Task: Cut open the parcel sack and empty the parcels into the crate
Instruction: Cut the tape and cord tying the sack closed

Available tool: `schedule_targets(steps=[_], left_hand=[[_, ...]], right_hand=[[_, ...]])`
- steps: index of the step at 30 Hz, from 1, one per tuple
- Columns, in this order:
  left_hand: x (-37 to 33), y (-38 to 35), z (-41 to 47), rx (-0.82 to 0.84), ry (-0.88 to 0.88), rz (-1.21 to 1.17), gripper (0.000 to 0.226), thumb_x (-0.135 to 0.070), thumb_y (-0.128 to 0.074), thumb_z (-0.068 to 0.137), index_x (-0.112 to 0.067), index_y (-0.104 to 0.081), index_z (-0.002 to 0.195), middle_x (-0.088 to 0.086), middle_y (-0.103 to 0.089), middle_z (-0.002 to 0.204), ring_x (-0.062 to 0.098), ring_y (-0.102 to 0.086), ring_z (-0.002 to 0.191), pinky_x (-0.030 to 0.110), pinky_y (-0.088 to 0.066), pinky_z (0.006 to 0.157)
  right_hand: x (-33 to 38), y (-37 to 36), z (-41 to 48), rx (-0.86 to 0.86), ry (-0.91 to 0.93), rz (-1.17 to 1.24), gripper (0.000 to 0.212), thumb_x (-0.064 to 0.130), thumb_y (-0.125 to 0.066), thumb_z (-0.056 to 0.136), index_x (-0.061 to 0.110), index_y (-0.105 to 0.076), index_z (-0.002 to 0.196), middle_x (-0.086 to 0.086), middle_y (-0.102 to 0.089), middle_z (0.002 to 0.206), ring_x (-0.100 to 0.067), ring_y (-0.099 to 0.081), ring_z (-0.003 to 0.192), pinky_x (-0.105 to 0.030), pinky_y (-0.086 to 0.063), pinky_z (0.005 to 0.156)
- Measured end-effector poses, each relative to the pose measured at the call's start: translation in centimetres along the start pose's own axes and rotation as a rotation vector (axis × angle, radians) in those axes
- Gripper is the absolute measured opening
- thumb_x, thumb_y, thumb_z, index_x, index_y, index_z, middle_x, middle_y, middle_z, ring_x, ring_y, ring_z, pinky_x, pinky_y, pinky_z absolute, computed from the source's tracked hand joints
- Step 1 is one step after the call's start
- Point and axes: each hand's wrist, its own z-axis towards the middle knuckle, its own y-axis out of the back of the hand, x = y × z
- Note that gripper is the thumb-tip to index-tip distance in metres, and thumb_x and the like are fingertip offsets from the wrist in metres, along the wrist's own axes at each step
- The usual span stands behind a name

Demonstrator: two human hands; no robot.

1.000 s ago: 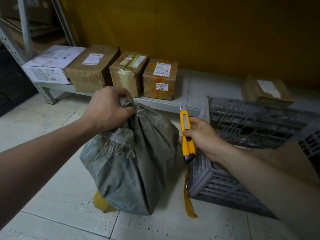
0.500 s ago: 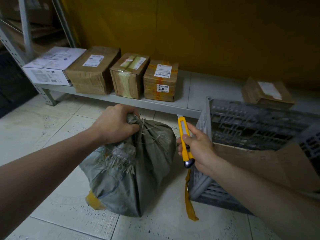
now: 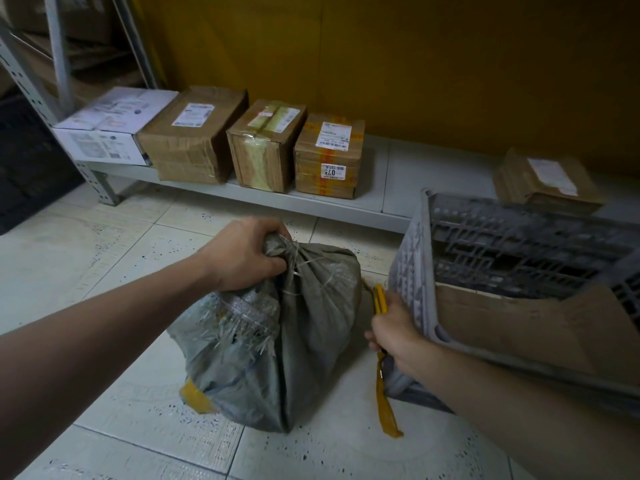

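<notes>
A grey woven parcel sack (image 3: 298, 344) stands on the tiled floor, its neck tied with pale string. My left hand (image 3: 246, 258) grips the bunched neck at the top. My right hand (image 3: 391, 327) holds a yellow utility knife (image 3: 380, 299) low down, in the gap between the sack's right side and the grey plastic crate (image 3: 412, 271). The knife's blade tip is hidden. The crate is tilted and has a sheet of brown cardboard (image 3: 519, 327) lying in it.
A low grey shelf (image 3: 381, 188) runs along the yellow wall with several cardboard boxes (image 3: 266, 143) and a flat brown parcel (image 3: 547, 181) on it. A yellow strap (image 3: 384, 400) hangs from the knife hand to the floor. A metal rack upright (image 3: 20, 77) stands at the left.
The sack has come down and now rests on the floor. My right hand has dropped with the knife from beside the neck to the gap by the crate.
</notes>
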Motion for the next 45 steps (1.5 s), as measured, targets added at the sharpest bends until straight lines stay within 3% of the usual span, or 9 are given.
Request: schedule_targets(steps=[3, 6, 11, 16, 30, 33, 36, 41, 45], left_hand=[[-0.2, -0.3, -0.2, 0.072, -0.035, -0.012, 0.038, -0.016, -0.073, 0.078, -0.024, -0.066, 0.114, 0.005, -0.070, 0.105, 0.022, -0.065, 0.092, 0.037, -0.056, 0.082], [-0.4, -0.5, -0.3, 0.106, -0.070, -0.030, 0.044, -0.014, -0.074, 0.077, -0.024, -0.064, 0.119, 0.005, -0.069, 0.110, 0.023, -0.065, 0.098, 0.040, -0.056, 0.087], [0.0, -0.5, -0.2, 0.098, -0.085, -0.021, 0.044, -0.016, -0.075, 0.078, -0.025, -0.063, 0.120, 0.004, -0.068, 0.111, 0.023, -0.065, 0.100, 0.040, -0.055, 0.088], [0.4, -0.5, -0.1, 0.094, -0.086, -0.027, 0.043, -0.015, -0.075, 0.078, -0.026, -0.063, 0.118, 0.004, -0.068, 0.111, 0.021, -0.065, 0.097, 0.040, -0.056, 0.087], [1.1, -1.0, -0.1, 0.110, -0.084, -0.045, 0.044, -0.016, -0.074, 0.078, -0.028, -0.063, 0.119, 0.001, -0.068, 0.111, 0.019, -0.064, 0.098, 0.033, -0.053, 0.086], [1.2, -1.0, 0.0, 0.116, -0.084, -0.035, 0.045, -0.015, -0.075, 0.078, -0.029, -0.063, 0.119, 0.001, -0.068, 0.110, 0.018, -0.063, 0.097, 0.029, -0.050, 0.083], [1.3, -0.9, 0.0, 0.120, -0.096, -0.027, 0.046, -0.015, -0.075, 0.075, -0.029, -0.063, 0.118, 0.000, -0.069, 0.110, 0.018, -0.064, 0.098, 0.032, -0.053, 0.086], [1.5, -0.3, -0.1, 0.144, -0.090, -0.045, 0.049, -0.015, -0.076, 0.075, -0.028, -0.063, 0.120, 0.000, -0.069, 0.111, 0.017, -0.066, 0.096, 0.037, -0.057, 0.086], [1.4, 0.0, -0.2, 0.158, -0.069, -0.135, 0.048, -0.011, -0.078, 0.074, -0.027, -0.064, 0.117, 0.001, -0.072, 0.107, 0.017, -0.070, 0.094, 0.041, -0.058, 0.085]], right_hand=[[-1.0, 0.1, 0.2, -0.008, 0.040, -0.207, 0.049, 0.002, -0.043, 0.091, 0.025, -0.041, 0.135, -0.010, -0.043, 0.138, -0.031, -0.047, 0.124, -0.043, -0.046, 0.103], [-1.4, 0.0, 0.5, 0.021, 0.051, -0.308, 0.041, 0.005, -0.045, 0.093, 0.021, -0.052, 0.130, -0.008, -0.045, 0.141, -0.028, -0.041, 0.132, -0.030, -0.035, 0.104], [-2.0, -1.0, 0.8, 0.012, 0.016, -0.466, 0.044, 0.013, -0.044, 0.095, 0.011, -0.047, 0.139, -0.017, -0.036, 0.149, -0.036, -0.031, 0.141, -0.040, -0.029, 0.114], [-4.1, -2.5, 0.2, 0.054, 0.072, -0.727, 0.038, 0.016, -0.052, 0.093, 0.008, -0.051, 0.131, -0.019, -0.019, 0.153, -0.039, -0.026, 0.141, -0.041, -0.025, 0.118], [-6.0, -2.8, 1.0, 0.169, 0.064, -0.843, 0.040, 0.009, -0.054, 0.094, 0.006, -0.050, 0.134, -0.016, -0.035, 0.150, -0.033, -0.034, 0.140, -0.039, -0.034, 0.114], [-5.6, -2.6, 0.9, 0.164, 0.064, -0.814, 0.029, 0.010, -0.051, 0.092, 0.003, -0.059, 0.119, -0.015, -0.049, 0.133, -0.034, -0.051, 0.123, -0.035, -0.048, 0.094], [-5.0, -2.6, 0.2, 0.188, 0.062, -0.753, 0.019, 0.012, -0.052, 0.089, 0.007, -0.062, 0.104, -0.010, -0.056, 0.113, -0.029, -0.059, 0.108, -0.031, -0.049, 0.078], [-4.1, -2.4, -2.2, 0.221, 0.121, -0.611, 0.040, 0.028, -0.057, 0.080, 0.016, -0.056, 0.119, -0.004, -0.057, 0.121, -0.025, -0.058, 0.116, -0.036, -0.050, 0.095], [-2.9, -1.1, -5.5, 0.134, 0.340, -0.401, 0.082, 0.023, -0.063, 0.085, 0.030, -0.017, 0.152, 0.003, -0.035, 0.150, -0.019, -0.038, 0.138, -0.035, -0.037, 0.111]])
